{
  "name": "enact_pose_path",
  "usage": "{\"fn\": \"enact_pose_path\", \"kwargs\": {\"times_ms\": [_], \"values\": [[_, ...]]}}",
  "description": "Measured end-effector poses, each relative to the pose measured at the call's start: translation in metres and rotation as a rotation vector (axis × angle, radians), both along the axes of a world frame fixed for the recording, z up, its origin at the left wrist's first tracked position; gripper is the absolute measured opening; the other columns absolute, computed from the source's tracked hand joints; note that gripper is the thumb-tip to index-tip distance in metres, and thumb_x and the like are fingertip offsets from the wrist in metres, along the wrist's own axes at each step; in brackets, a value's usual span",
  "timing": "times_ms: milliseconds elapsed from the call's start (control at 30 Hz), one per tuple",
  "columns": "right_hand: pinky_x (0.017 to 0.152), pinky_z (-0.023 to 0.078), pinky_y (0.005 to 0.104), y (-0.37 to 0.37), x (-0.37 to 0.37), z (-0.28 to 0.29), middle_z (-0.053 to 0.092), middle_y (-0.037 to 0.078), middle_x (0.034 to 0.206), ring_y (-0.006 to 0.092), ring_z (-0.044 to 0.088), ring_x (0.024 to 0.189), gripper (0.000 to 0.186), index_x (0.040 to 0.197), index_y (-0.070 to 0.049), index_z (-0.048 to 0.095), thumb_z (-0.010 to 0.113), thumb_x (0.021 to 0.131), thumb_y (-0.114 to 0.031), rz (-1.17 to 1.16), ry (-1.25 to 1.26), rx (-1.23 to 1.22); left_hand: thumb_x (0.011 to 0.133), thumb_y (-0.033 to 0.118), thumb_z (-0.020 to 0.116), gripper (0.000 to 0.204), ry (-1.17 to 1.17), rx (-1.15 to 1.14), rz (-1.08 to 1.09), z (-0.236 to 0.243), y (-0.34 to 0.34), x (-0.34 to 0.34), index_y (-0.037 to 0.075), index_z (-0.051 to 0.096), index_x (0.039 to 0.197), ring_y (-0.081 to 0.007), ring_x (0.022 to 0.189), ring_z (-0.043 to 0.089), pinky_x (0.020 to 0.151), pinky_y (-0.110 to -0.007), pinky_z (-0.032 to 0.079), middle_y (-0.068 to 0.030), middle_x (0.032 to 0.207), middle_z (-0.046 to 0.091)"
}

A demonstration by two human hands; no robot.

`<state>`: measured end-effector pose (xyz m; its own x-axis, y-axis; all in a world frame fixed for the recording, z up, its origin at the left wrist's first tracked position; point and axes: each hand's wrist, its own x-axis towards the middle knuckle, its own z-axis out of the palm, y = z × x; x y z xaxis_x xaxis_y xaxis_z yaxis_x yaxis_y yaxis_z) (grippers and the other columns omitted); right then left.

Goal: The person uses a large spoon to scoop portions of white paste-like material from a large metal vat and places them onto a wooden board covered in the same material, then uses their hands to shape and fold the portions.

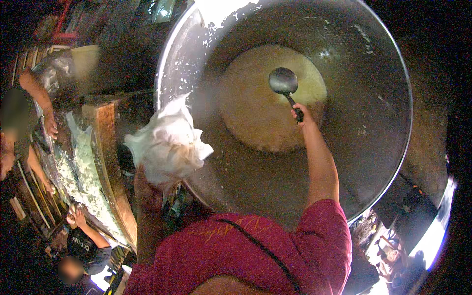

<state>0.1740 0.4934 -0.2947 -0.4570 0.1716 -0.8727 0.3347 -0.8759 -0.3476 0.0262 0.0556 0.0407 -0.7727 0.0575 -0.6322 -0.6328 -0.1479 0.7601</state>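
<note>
My right hand (301, 114) is closed around the dark handle of a round-bowled ladle (283, 80). The ladle is over the pale, cloudy liquid (255, 113) at the bottom of a very large round metal pan (366, 147). At the pan's left rim, my left hand (147, 183) holds up a crumpled white bundle that looks like cloth (169, 137). Most of the left hand's fingers are hidden behind the bundle.
Left of the pan, a long wooden-sided trough (110, 162) holds white, lumpy material. Co-workers' hands (50, 125) are beside it, another person (86, 250) at its lower end. Bright clutter (386, 250) shows past the pan's lower right rim.
</note>
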Motion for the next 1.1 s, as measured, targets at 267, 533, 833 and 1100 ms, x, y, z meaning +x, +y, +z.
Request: {"fn": "enact_pose_path", "kwargs": {"times_ms": [267,533,833,1100], "values": [[0.037,0.042,0.0294,0.019,-0.110,-0.084,0.055,0.008,0.054,0.0157,0.049,0.038,0.016,0.063,-0.003,0.055,0.065,0.065,-0.015,0.613,-0.312,0.564,0.084,0.020,0.056,0.021,-0.160,-0.390,0.088,-0.065,-0.043,0.011,0.006,0.054,0.099,-0.0133,0.074,0.054,0.060,-0.026,0.044,-0.0042,0.087,0.058],[0.049,0.047,0.0338,-0.002,-0.142,-0.137,0.063,0.015,0.069,0.0226,0.060,0.055,0.019,0.074,-0.003,0.063,0.068,0.062,-0.016,1.240,-0.214,1.354,0.081,0.015,0.059,0.019,-0.047,-0.593,-0.019,-0.064,-0.068,0.012,0.004,0.056,0.097,-0.0146,0.080,0.055,0.068,-0.029,0.045,-0.0060,0.090,0.058],[0.045,0.041,0.0254,-0.038,-0.054,-0.072,0.056,0.003,0.064,0.0116,0.051,0.049,0.051,0.121,-0.007,0.049,0.058,0.071,-0.008,0.924,0.177,0.421,0.084,0.016,0.056,0.026,-0.230,-0.152,0.106,-0.096,-0.079,0.021,0.009,0.053,0.109,-0.0165,0.079,0.055,0.066,-0.029,0.045,-0.0041,0.093,0.057],[0.043,0.041,0.0235,-0.138,0.033,0.141,0.055,0.004,0.062,0.0118,0.050,0.045,0.053,0.123,-0.003,0.045,0.055,0.071,-0.007,0.854,0.116,0.439,0.085,0.022,0.052,0.028,-0.284,0.288,-0.102,-0.167,-0.081,0.027,0.007,0.054,0.108,-0.0162,0.075,0.058,0.071,-0.031,0.048,-0.0052,0.094,0.060]]}}
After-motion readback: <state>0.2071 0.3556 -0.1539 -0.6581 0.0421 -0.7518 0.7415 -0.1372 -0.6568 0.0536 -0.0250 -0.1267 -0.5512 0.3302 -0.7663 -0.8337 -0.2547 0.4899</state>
